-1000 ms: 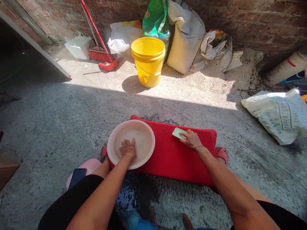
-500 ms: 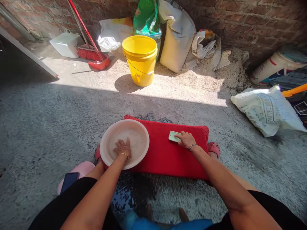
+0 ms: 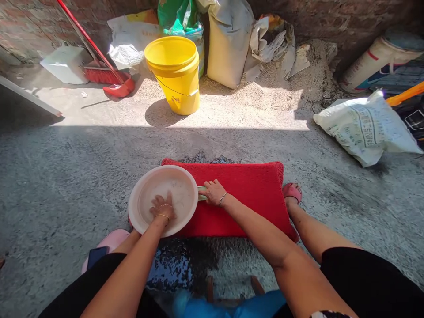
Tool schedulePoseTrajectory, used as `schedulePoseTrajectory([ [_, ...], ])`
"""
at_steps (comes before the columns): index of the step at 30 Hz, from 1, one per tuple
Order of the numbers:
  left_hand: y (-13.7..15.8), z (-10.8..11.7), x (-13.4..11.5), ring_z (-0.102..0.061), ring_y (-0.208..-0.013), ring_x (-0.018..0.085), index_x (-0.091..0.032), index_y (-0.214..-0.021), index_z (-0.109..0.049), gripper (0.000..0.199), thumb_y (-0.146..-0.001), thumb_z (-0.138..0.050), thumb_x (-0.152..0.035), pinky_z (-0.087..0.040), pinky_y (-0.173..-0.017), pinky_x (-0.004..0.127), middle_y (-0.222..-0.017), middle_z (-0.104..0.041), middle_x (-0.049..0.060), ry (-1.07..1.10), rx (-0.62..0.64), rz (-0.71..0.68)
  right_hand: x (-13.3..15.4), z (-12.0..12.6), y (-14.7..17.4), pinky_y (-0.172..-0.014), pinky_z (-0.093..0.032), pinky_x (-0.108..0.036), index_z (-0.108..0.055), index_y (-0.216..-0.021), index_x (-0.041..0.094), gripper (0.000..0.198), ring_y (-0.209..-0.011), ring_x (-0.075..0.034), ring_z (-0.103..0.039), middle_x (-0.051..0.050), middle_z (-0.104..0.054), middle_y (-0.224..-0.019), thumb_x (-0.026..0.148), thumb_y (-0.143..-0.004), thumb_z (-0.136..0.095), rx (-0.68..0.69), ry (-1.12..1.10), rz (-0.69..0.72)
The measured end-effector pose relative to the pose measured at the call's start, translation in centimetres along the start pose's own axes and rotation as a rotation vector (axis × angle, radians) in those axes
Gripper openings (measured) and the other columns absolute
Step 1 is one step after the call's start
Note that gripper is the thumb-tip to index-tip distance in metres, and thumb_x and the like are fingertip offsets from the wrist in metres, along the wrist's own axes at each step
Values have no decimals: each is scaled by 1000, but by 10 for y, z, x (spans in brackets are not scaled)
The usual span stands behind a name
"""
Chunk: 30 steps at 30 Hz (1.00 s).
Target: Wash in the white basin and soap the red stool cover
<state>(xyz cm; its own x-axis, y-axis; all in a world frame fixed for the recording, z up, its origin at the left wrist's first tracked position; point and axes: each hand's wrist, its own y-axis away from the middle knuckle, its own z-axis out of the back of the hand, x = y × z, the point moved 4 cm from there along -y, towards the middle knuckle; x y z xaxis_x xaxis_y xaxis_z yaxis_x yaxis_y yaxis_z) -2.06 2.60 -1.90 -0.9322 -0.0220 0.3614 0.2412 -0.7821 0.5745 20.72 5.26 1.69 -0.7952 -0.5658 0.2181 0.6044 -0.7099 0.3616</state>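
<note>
A wide pale pink basin [image 3: 136, 207] with cloudy water stands over the left end of a red cloth-covered slab [image 3: 245, 190]. Inside the basin, my left hand [image 3: 163, 209] is in the water with its fingers spread, holding nothing that I can see. Just to the right of the rim, my right hand [image 3: 213, 193] grips a pale green, flat oblong scrub brush [image 3: 202, 192] on the red cloth. Its bristles do not show, and its left end is hidden behind the basin's rim.
A yellow bucket [image 3: 175, 84] stands ahead in sunlight. Sacks [image 3: 228, 48], a red broom [image 3: 102, 73] and a white box [image 3: 68, 64] line the brick wall. A printed sack [image 3: 367, 128] lies right. A phone [image 3: 96, 256] rests on something pink at left. Wet floor lies below the slab.
My right hand has slid the scrub brush left along the red cloth, up to the basin. My left hand stays in the water. The view has shifted slightly.
</note>
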Motion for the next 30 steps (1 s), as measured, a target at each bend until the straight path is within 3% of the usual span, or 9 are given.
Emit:
schedulePoseTrajectory([
  [3,-3,-4,1,-32,-135,46,-24,-155,-12,105,-70,-70,-42,-43,-92,50,-153,-23,29,-16,-21,-5,-18,-6,9,-92,-33,-41,-54,-133,40,49,-109,-27,-51,-11,-51,-127,44,-84,-59,28,15,-10],
  [6,-7,-8,1,-31,-136,47,-24,-155,-15,103,-70,-69,-42,-43,-92,51,-153,-23,28,-27,-36,-10,-65,-11,43,-92,-33,-39,-54,-134,40,52,-108,-26,-52,-11,-52,-126,40,-82,-62,45,11,-145],
  [14,-10,-10,-1,-29,-137,47,-26,-155,-11,110,-66,-73,-42,-44,-92,53,-154,-22,26,28,-38,10,-231,-39,253,-86,-41,-46,-62,-126,35,45,-102,-31,-57,-14,-56,-115,35,-81,-62,180,10,-848],
  [16,-7,-7,-2,-28,-137,47,-26,-155,-9,111,-66,-74,-40,-43,-93,53,-154,-22,27,38,-31,7,-253,-44,293,-84,-41,-51,-67,-118,32,38,-100,-34,-58,-18,-58,-113,37,-81,-62,234,30,-1035],
  [18,-5,-5,-3,-28,-137,47,-25,-155,-9,112,-66,-74,-40,-43,-93,52,-154,-21,28,49,-19,2,-258,-39,303,-83,-42,-54,-68,-117,31,38,-99,-36,-59,-20,-57,-112,39,-80,-63,212,50,-1122],
  [20,-2,-2,-4,-27,-138,47,-26,-155,-9,113,-65,-75,-40,-43,-93,52,-155,-21,27,54,-10,2,-246,-27,277,-83,-43,-53,-64,-123,31,44,-99,-35,-58,-19,-57,-114,40,-80,-62,126,56,-1081],
  [22,-2,-1,-5,-26,-138,47,-27,-155,-9,113,-65,-76,-39,-42,-93,52,-155,-21,26,58,3,8,-217,-12,222,-84,-43,-48,-58,-131,31,50,-101,-33,-57,-16,-56,-117,40,-82,-59,35,45,-960],
  [27,-3,-3,-4,-25,-138,48,-26,-155,-9,115,-64,-77,-37,-42,-94,55,-156,-20,27,68,5,13,-97,23,52,-90,-37,-41,-50,-138,35,55,-108,-28,-52,-13,-51,-126,39,-83,-57,-38,-9,-550],
  [30,-2,-2,-4,-25,-138,49,-25,-155,-8,115,-64,-77,-38,-42,-95,55,-155,-21,27,79,-1,0,-43,31,-16,-91,-34,-40,-47,-139,36,55,-111,-28,-48,-12,-48,-131,41,-85,-54,-32,-33,-358],
])
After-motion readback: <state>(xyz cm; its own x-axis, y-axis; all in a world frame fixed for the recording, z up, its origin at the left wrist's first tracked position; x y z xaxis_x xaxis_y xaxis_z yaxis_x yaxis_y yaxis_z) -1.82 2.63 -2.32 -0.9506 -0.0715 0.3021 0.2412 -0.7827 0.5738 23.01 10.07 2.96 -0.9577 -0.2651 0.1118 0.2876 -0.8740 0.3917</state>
